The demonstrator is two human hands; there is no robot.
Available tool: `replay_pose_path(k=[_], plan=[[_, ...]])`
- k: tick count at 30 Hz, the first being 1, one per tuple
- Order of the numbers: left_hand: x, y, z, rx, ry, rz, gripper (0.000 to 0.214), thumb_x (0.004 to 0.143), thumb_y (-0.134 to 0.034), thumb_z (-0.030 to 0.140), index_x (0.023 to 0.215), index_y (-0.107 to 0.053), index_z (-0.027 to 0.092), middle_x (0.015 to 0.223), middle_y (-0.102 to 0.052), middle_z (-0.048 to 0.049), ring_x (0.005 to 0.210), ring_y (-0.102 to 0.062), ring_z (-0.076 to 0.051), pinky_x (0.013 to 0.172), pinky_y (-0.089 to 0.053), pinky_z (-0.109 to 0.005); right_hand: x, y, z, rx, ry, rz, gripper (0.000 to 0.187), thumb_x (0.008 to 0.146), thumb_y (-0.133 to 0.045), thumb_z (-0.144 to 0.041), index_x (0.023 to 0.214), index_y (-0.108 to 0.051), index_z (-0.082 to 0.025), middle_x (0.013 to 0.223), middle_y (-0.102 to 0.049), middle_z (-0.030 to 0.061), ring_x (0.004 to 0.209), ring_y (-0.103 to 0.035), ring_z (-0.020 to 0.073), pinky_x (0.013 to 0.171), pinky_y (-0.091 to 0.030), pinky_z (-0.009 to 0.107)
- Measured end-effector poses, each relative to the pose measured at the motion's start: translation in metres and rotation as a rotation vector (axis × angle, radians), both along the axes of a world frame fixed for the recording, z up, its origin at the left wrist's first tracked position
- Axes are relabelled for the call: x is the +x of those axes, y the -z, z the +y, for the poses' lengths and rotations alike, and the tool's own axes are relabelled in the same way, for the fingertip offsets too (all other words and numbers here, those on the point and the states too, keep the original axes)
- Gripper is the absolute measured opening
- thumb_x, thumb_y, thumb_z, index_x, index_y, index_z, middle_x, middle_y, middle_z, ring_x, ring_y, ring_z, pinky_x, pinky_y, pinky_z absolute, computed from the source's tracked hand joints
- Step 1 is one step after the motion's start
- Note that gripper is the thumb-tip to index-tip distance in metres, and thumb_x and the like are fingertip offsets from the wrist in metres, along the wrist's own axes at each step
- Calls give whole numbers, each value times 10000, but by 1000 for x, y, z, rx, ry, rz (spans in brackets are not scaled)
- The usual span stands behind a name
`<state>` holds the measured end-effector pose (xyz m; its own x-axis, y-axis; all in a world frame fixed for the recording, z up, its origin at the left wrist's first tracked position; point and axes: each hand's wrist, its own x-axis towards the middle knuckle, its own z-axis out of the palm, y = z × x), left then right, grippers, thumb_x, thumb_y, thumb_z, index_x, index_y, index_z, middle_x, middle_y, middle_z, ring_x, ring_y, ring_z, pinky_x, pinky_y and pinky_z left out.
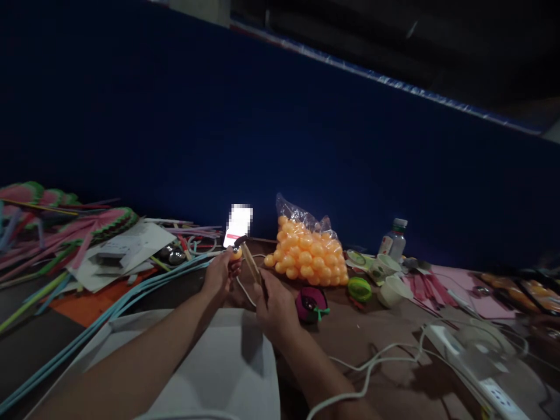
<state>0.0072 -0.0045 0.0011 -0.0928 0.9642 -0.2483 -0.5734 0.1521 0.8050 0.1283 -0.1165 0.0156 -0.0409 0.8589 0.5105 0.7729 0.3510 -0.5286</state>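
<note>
My left hand is closed around a small orange ball, pinched near its fingertips. My right hand grips the pale wooden handle of a small hammer, whose dark head sits just above the ball. Whether the head touches the ball I cannot tell. Behind the hands stands a lit phone, its screen blurred out. Right of them is a clear plastic bag full of similar orange balls. A dark purple item with a green tie lies close to my right hand. Below my forearms is a white tray.
Pipe cleaners in several colours spread over the left side with papers. To the right are a green round item, paper cups, a bottle and pink strips. A power strip with white cables lies at front right.
</note>
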Motion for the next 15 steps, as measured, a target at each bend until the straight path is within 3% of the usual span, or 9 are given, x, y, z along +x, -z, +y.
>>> replay_pose_path(k=[10,15], plan=[[-1,0,-1,39,33,-77,217,776,-649,339,810,-566,141,638,-609,-4,489,-565,-72,460,-447,-170,0,2,0,40,22,-3,425,903,-407,-233,1309,-477,-130,1259,-594,131,1154,-563,206,968,-462,334],[-1,-2,-2,-10,17,-125,234,766,-659,326,710,-531,138,536,-540,28,431,-511,-56,428,-418,-155,1,2,1,-113,4,-90,408,892,-418,-223,1287,-495,-152,1189,-635,113,1094,-596,218,954,-464,360]])
